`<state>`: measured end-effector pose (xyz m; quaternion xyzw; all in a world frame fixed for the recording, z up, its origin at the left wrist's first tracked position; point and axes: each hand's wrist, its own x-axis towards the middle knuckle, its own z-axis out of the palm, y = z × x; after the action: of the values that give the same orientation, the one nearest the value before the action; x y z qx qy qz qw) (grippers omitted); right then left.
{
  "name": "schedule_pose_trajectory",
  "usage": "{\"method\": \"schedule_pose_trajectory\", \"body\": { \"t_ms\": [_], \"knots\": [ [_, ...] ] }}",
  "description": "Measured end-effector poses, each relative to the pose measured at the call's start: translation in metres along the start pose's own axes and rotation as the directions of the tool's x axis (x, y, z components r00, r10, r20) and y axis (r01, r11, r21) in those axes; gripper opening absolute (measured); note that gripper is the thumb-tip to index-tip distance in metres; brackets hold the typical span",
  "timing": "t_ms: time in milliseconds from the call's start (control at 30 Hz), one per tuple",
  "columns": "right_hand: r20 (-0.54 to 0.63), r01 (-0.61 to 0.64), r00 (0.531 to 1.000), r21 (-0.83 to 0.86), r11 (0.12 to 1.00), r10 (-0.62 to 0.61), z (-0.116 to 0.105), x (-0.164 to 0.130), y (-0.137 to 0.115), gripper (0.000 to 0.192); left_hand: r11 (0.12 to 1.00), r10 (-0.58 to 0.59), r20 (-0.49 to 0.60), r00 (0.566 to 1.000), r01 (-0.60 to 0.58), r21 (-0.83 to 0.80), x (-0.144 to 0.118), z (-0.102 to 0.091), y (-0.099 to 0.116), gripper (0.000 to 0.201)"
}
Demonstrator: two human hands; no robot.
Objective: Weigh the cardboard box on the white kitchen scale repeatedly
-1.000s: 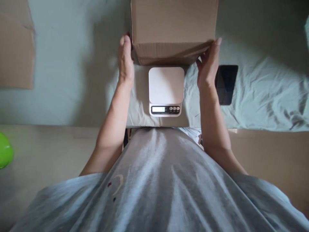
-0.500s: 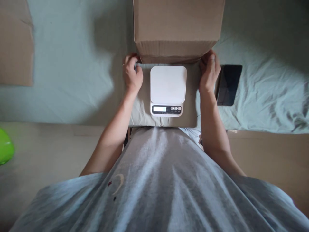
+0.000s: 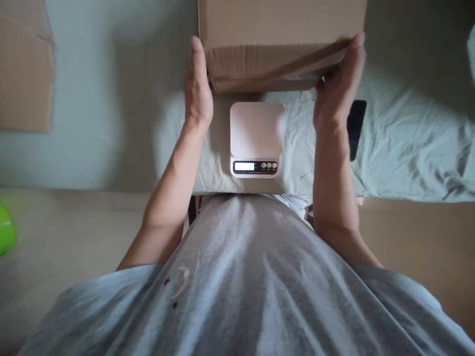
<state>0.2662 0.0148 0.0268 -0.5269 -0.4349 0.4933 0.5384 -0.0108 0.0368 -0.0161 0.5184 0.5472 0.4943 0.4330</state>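
Note:
A large brown cardboard box (image 3: 282,24) is held up off the cloth, tilted, its top cut off by the upper frame edge. My left hand (image 3: 198,91) supports its left lower corner, thumb pointing up along the side and fingers hidden behind or beneath. At the right lower corner my right hand (image 3: 340,86) grips it, thumb on the side edge and fingers under the bottom. Just nearer to me than the box lies a white digital kitchen scale (image 3: 257,131) with a lit display and bare platform.
A light green cloth (image 3: 148,148) covers the work surface. A black phone (image 3: 357,129) lies partly behind my right forearm. Flat cardboard (image 3: 24,79) rests at the far left. A bright green object (image 3: 5,230) shows at the left edge, lower down.
Both hands have raised the box off the cloth, so it looks larger and its shadow has shifted left. The right hand has moved outward, now covering part of the phone. The scale stays put.

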Motion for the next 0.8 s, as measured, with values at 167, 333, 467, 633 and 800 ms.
{"method": "schedule_pose_trajectory", "body": {
  "t_ms": [167, 333, 467, 633, 800],
  "knots": [
    [-0.041, 0.087, 0.995, -0.035, 0.996, -0.089, -0.015, -0.046, -0.028, 0.047, 0.987, -0.103, 0.038, 0.994, 0.107, -0.124, -0.052, -0.011, 0.048, 0.055],
    [-0.052, 0.067, 0.996, -0.066, 0.996, -0.070, -0.023, -0.101, -0.028, 0.041, 0.986, -0.069, 0.037, 0.997, 0.074, -0.150, -0.118, -0.016, 0.062, 0.061],
    [-0.068, 0.048, 0.996, -0.073, 0.996, -0.053, -0.021, -0.129, -0.020, 0.049, 0.986, -0.053, 0.031, 0.998, 0.057, -0.160, -0.148, -0.016, 0.059, 0.051],
    [-0.003, 0.053, 0.999, 0.005, 0.999, -0.053, -0.025, -0.143, -0.013, 0.052, 0.976, -0.038, 0.048, 0.998, 0.047, -0.213, -0.163, -0.017, 0.060, 0.046],
    [-0.003, 0.072, 0.997, -0.011, 0.997, -0.072, -0.029, -0.147, -0.008, 0.052, 0.976, -0.040, 0.066, 0.997, 0.053, -0.213, -0.167, -0.020, 0.057, 0.045]
  ]
}}
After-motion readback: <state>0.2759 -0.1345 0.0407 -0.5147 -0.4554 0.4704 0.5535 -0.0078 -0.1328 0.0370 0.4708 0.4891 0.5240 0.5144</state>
